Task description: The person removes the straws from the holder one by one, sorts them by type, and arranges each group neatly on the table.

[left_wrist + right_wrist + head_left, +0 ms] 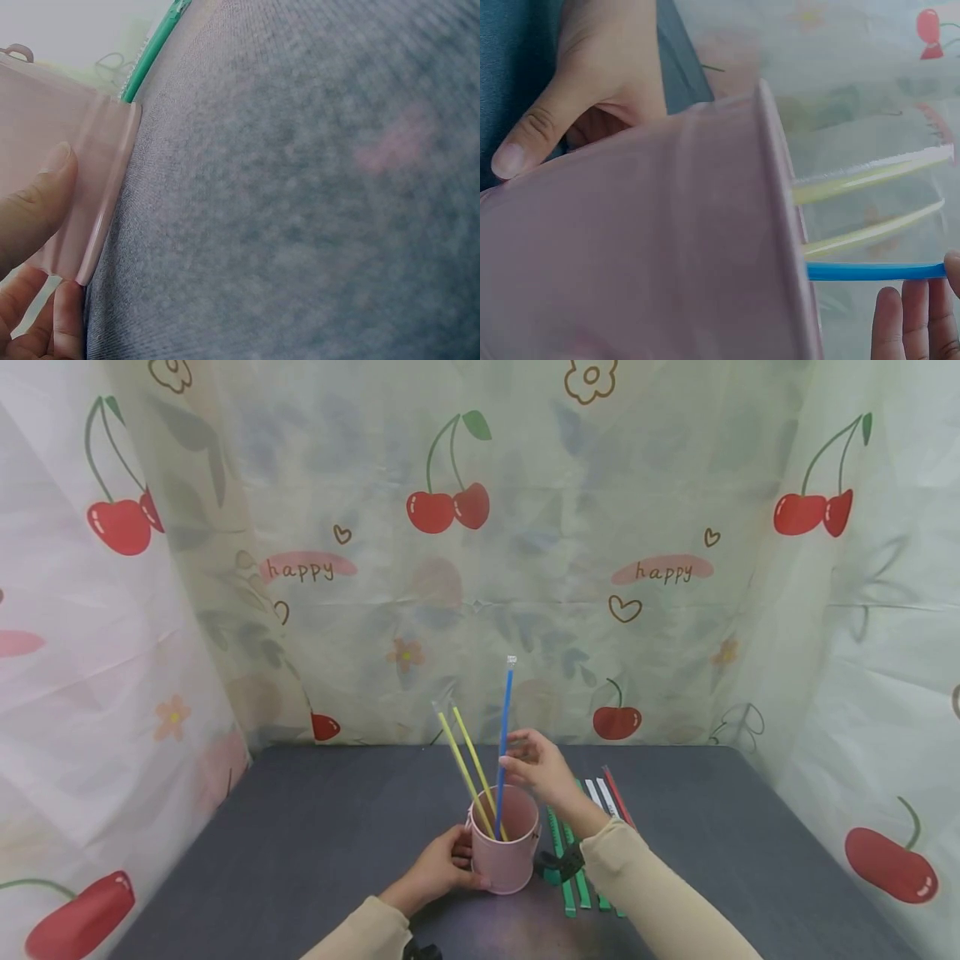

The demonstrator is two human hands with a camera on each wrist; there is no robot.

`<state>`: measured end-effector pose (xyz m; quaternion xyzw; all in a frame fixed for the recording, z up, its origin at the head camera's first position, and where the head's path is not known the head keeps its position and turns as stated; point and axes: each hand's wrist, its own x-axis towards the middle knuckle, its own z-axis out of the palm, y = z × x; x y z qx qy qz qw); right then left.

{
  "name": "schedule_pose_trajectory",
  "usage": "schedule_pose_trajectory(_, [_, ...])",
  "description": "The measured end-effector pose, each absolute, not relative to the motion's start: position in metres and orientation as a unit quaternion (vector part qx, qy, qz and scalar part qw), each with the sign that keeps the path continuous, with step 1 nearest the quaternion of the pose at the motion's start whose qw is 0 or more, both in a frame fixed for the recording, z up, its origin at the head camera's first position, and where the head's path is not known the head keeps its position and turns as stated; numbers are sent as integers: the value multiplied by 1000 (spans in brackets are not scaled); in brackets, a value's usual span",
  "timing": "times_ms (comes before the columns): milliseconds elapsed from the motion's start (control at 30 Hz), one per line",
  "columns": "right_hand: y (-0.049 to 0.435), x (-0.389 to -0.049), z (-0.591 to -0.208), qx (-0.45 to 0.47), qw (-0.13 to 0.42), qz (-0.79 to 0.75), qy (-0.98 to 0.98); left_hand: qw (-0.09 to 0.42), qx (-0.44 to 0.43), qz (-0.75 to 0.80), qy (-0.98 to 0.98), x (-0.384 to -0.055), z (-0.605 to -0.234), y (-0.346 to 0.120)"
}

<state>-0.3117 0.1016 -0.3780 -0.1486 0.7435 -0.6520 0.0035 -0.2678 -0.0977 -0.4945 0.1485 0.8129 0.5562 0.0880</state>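
A small pink bucket stands on the dark table. My left hand holds it low on its left side; in the left wrist view the thumb lies against its wall and the other fingers are at its base. Above the rim, my right hand pinches a blue straw between thumb and fingertips. The straw's lower end is inside the bucket, and clear wrapping shows at its top. Two yellow straws in clear wrappers lean to the left in the bucket. In the right wrist view the blue straw runs out past the rim.
Right of the bucket, partly under my right forearm, several wrapped straws lie side by side: green straws, white-wrapped ones and a red straw. A printed curtain encloses the back and sides of the table.
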Motion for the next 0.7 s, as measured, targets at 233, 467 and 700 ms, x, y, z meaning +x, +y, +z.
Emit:
schedule_pose_trajectory(233, [108,-314,-372,-154,2,-678,719,93,145,559,811,-268,-494,-98])
schedule_pose_trajectory(467, [114,-314,-364,-150,4,-691,707,93,141,555,815,-267,-494,-97])
schedule_pose_trajectory(700, [121,-315,-359,-157,-9,-703,693,92,143,556,813,-268,-494,-98])
